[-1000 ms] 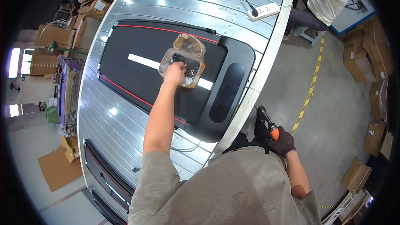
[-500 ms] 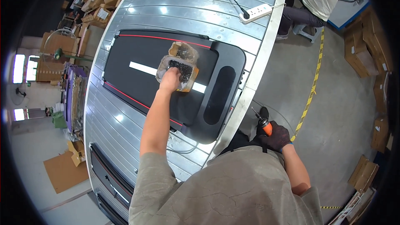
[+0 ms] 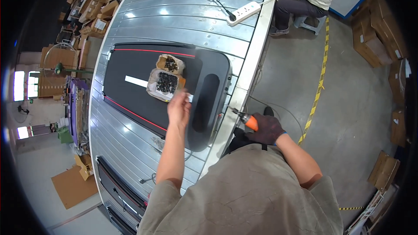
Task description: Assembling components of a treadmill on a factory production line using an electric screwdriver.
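My bare left hand (image 3: 178, 106) is above a flat black walking treadmill (image 3: 130, 67), just beside an open carton (image 3: 152, 85) of small dark screws. Its fingers are pinched together; whatever is in them is too small to make out. The carton has two parts, the larger heaped with black pieces, the smaller holding fewer. My right hand (image 3: 268, 129), in a dark glove, grips an orange and black power screwdriver (image 3: 250, 122), its bit pointing left over the table's edge. Thin red lines and a white strip mark the treadmill's top.
The treadmill lies on a slatted metal table (image 3: 183, 21). A white power strip (image 3: 244, 13) with a black plug sits near the far right edge. Beyond it a person (image 3: 305, 0) sits on a stool (image 3: 311, 22). Cardboard boxes (image 3: 370, 32) stand at right; another black treadmill (image 3: 119, 187) is lower left.
My left hand has come out of the carton and moved toward me, fingers pinched. My right hand has brought the screwdriver left to the table's edge. The view has shifted.
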`<action>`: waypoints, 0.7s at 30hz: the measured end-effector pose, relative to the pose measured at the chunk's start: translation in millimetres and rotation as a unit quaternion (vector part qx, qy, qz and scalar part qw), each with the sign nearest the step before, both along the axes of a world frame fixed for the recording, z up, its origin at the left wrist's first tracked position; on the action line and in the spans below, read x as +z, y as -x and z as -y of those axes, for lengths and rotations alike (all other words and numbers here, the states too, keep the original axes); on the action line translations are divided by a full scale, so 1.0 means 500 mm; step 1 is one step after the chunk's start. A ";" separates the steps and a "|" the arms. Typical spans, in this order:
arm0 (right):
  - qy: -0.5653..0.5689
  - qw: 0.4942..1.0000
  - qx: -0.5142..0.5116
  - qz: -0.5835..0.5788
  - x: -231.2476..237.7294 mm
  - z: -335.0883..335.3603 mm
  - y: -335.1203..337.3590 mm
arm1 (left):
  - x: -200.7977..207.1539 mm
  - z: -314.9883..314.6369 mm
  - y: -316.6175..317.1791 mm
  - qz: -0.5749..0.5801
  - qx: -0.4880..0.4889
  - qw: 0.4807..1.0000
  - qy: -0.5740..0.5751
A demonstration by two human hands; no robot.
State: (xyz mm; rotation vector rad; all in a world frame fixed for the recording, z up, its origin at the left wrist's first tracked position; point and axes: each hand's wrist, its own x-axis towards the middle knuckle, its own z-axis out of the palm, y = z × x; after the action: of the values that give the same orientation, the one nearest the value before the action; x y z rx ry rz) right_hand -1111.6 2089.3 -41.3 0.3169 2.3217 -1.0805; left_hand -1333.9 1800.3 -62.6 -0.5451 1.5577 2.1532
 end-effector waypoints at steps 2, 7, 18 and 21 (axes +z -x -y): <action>0.004 0.999 0.036 -0.010 0.035 -0.004 0.037 | 0.008 -0.048 -0.087 0.092 -0.019 0.991 -0.092; 0.009 0.995 0.097 -0.012 0.048 -0.029 0.064 | 0.008 -0.125 -0.191 0.134 -0.003 0.977 -0.167; 0.030 0.981 0.190 -0.009 0.029 -0.141 0.096 | 0.006 -0.211 -0.223 0.095 0.037 0.994 -0.049; 0.052 0.977 0.205 -0.014 0.006 -0.180 0.103 | 0.004 -0.230 -0.222 0.046 -0.010 0.999 0.003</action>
State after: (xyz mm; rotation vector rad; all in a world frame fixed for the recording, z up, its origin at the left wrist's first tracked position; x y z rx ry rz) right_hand -1162.9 2179.3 -38.5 -0.2116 2.2101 -0.9943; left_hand -1223.0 1915.4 -60.7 -0.6190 1.5150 2.0788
